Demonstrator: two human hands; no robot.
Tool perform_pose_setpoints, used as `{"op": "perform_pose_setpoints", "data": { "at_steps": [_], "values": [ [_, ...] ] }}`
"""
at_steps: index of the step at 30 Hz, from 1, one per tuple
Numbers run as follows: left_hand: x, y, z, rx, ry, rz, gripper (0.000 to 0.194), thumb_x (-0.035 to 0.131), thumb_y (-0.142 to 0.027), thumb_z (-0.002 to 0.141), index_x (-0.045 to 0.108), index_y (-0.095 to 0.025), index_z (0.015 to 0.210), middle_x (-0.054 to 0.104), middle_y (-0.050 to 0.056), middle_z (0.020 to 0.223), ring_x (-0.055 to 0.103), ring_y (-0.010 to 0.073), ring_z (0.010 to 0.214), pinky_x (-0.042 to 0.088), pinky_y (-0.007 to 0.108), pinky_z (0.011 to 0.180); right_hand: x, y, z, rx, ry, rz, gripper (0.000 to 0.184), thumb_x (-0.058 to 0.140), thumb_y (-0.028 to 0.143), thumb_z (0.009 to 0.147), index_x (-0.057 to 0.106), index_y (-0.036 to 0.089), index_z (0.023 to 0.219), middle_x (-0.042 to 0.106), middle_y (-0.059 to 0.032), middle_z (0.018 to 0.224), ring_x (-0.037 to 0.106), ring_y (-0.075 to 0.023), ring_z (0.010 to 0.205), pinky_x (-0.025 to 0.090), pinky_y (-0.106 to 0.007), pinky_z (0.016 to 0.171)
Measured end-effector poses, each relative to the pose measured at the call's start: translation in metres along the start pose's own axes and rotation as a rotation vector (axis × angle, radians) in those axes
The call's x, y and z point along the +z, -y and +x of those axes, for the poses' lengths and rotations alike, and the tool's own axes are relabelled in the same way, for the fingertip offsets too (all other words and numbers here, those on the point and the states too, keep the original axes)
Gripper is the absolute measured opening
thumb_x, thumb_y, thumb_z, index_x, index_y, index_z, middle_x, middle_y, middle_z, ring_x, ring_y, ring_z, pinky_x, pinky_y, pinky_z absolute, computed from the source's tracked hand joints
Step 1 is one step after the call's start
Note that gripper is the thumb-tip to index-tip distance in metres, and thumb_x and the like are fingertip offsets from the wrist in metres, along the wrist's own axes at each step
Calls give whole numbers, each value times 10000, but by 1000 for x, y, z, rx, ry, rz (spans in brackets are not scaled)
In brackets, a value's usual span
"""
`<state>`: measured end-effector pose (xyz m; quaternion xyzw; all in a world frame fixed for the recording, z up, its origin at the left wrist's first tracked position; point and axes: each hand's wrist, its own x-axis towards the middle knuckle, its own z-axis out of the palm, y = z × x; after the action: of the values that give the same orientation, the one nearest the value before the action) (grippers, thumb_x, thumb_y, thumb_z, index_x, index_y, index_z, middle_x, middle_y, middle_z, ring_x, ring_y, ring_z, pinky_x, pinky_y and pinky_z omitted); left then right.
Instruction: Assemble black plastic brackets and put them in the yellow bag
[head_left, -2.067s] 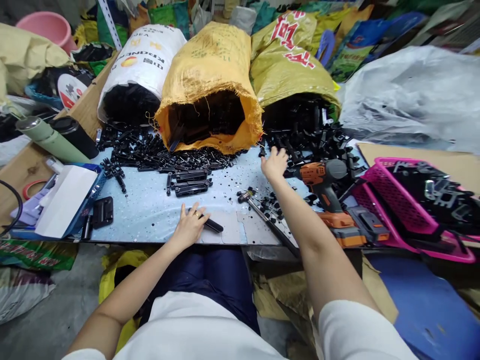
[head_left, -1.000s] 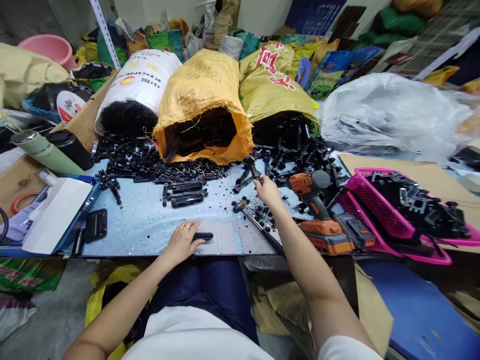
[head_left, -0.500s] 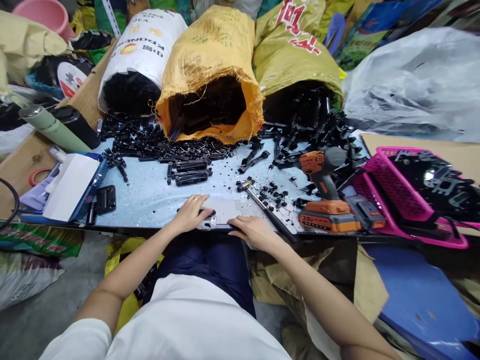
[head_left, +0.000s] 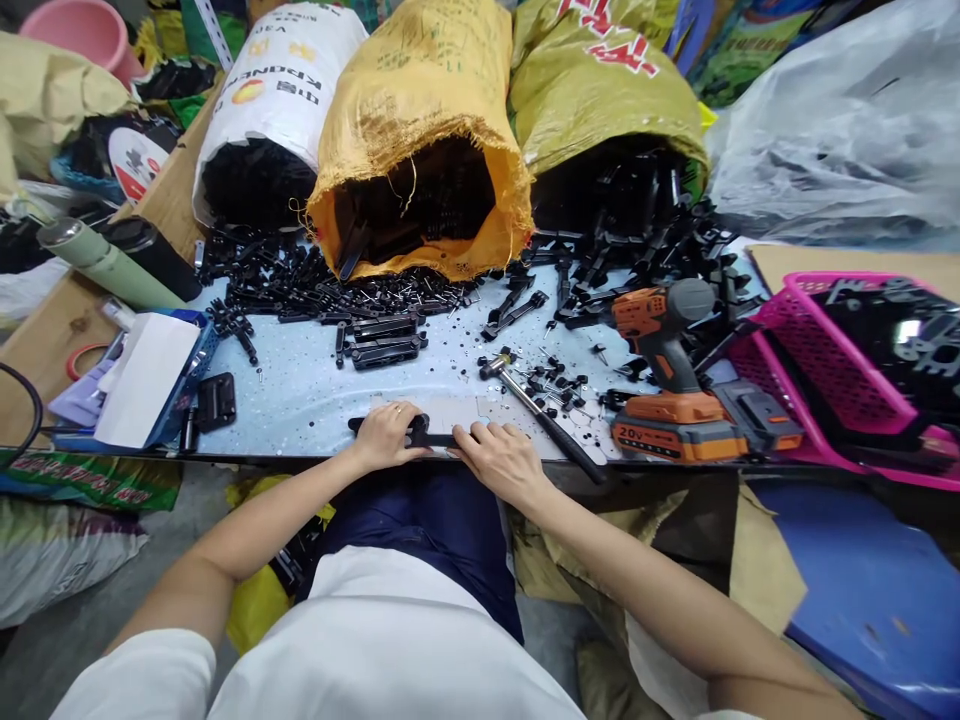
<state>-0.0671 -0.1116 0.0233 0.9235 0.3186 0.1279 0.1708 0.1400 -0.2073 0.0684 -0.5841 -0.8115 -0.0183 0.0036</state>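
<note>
Black part [head_left: 438, 440] by the table [head_left: 300, 400]'s near edge, probably light, stiff, kinda slick; ends seem best to hold. My left hand [head_left: 387, 437] curls over it, right hand [head_left: 501, 462] pinches one end.

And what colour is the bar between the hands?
The bar is black, seen best in the head view.

The right hand [head_left: 499, 462], earlier reaching to the pile of black parts [head_left: 600, 262], now sits near the left hand [head_left: 385, 436], its fingers on the end of a black strip [head_left: 439, 440]; loose black pieces [head_left: 519, 314] now lie between pile and hammer [head_left: 546, 418]
</note>
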Motion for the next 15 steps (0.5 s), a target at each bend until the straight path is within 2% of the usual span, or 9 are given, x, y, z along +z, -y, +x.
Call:
{"op": "perform_pose_setpoints", "data": {
  "at_steps": [6,10,13,15],
  "values": [
    [6,3,-5,6,-54,0,517,513,-631,780,534,-165,1003,603,95,967,596,233,918,458,324,769,-9,-10,13,-106,25,-10,280,342,310,956,588,203,1035,607,-87,828,526,-194,729,256,-321,652],
    [2,-4,5,-18,65,2,562,521,-645,767,526,-163,1055,602,93,972,577,242,940,457,336,784,7,-31,16,-126,18,13,330,362,414,944,601,187,968,605,-80,845,537,-194,764,289,-311,678],
    [0,-9,44,49,126,-6,613,499,-601,810,433,-165,1236,565,115,1124,506,260,1083,418,374,896,31,-49,10,-131,-11,95,380,368,472,929,607,179,965,609,-82,889,539,-193,820,325,-302,707],
    [1,-7,90,19,79,-1,475,401,-427,914,373,-159,1304,515,127,1218,454,249,1147,377,383,953,45,-55,2,-114,-37,148,379,378,473,925,607,177,984,611,-85,912,539,-197,847,347,-311,730]
  ]
}}
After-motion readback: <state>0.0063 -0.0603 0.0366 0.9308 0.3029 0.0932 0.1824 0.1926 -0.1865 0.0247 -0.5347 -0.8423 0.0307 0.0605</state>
